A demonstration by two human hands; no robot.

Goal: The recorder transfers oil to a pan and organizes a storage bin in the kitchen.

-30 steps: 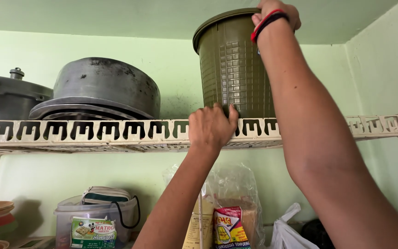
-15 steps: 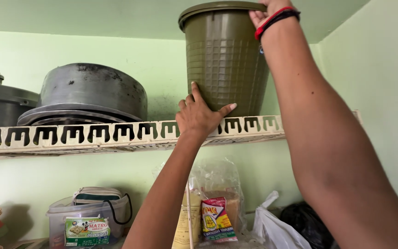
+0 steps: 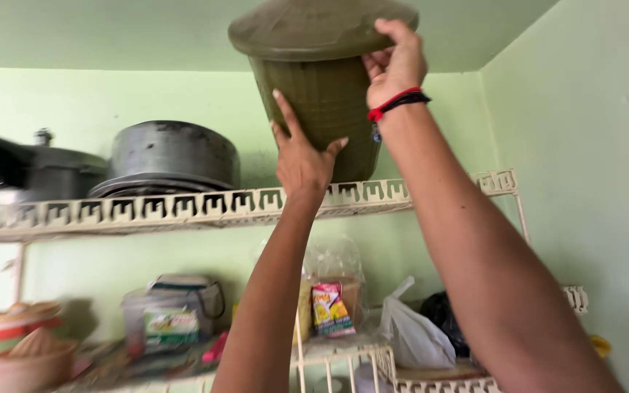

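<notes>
While the olive bin (image 3: 318, 80) hangs tilted above the top shelf (image 3: 205, 207), I see from the head view my left hand (image 3: 301, 156) spread flat against its lower wall and my right hand (image 3: 396, 62) curled over the lid rim. Neither hand is under its base, so I judge it could slip, or the lid could lift off, dropping onto the grey pot (image 3: 172, 156) beside it.
</notes>
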